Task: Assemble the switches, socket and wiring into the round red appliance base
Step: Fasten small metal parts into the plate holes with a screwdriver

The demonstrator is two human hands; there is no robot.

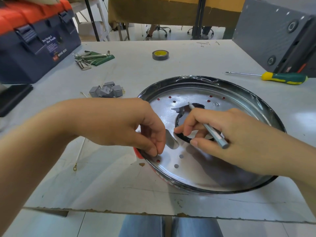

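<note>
- Down on the table [171, 69], the round red appliance base [212, 171] lies flat with its open side up, showing a shiny metal plate ringed by a dark rim; red shows only at the near-left edge under the rim.
- Left hand [130, 124] reaches in over the base's left rim, its grip pinched together with fingertips meeting just above a small red hole in the plate; whether anything sits between them cannot be told.
- Right hand [220, 132] is over the middle of the plate, its grip clamped on a slim grey tool [207, 125].
- That tool's long axis runs diagonally: the butt end sticks out toward the person on the near side of the right grip, and the thin tip points away and left, reaching the dark central opening [186, 113].
- Right index finger stretches left toward the left grip and touches the black edge of the opening.
- Beyond the left grip, a cluster of grey switches [106, 91] sits on the table, well apart from the base.
- Left of and nearer than the left grip lies a pale wire with a ring terminal [74, 167].
- Far beyond the right grip rests a yellow-and-green screwdriver [280, 78], lying roughly left-right with its tip to the left.
- Farther off are a roll of tape [160, 55], hex keys [89, 59] and a toolbox [34, 43].
</note>
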